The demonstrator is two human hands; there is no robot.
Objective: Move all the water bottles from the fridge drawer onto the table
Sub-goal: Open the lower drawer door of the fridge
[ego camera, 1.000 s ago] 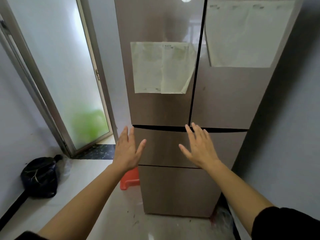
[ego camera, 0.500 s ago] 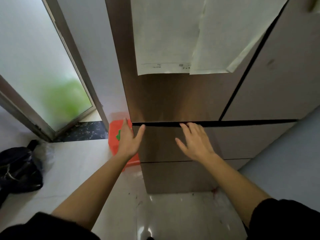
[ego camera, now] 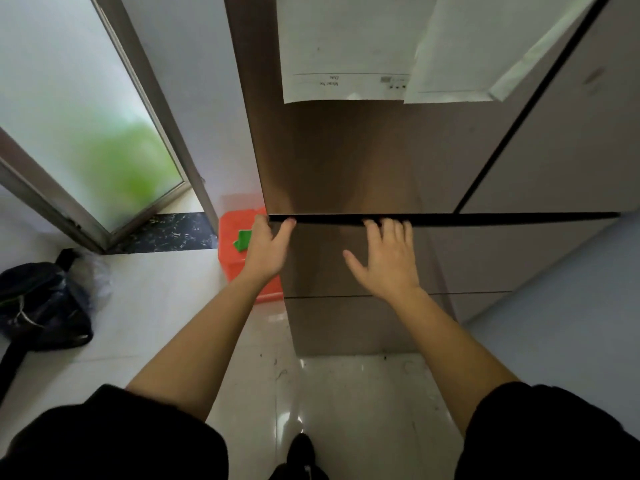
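A brown fridge fills the upper right, and its upper drawer (ego camera: 485, 258) sits closed below a dark gap. My left hand (ego camera: 266, 249) grips the drawer's top left corner, with the thumb at the gap and the fingers round the side. Further right, my right hand (ego camera: 388, 258) lies on the drawer front, its fingertips hooked into the gap over the top edge. No water bottles and no table are in view.
A second drawer (ego camera: 346, 323) lies below the first. Paper sheets (ego camera: 346, 46) hang on the fridge doors. An orange bin (ego camera: 239, 244) stands left of the fridge, a black bag (ego camera: 41, 306) on the floor at far left, and a frosted glass door (ego camera: 76, 109) behind.
I have moved closer and the view has tilted down. Both hands went from hovering in front of the drawer to its top edge, the fingers now hooked at the gap.
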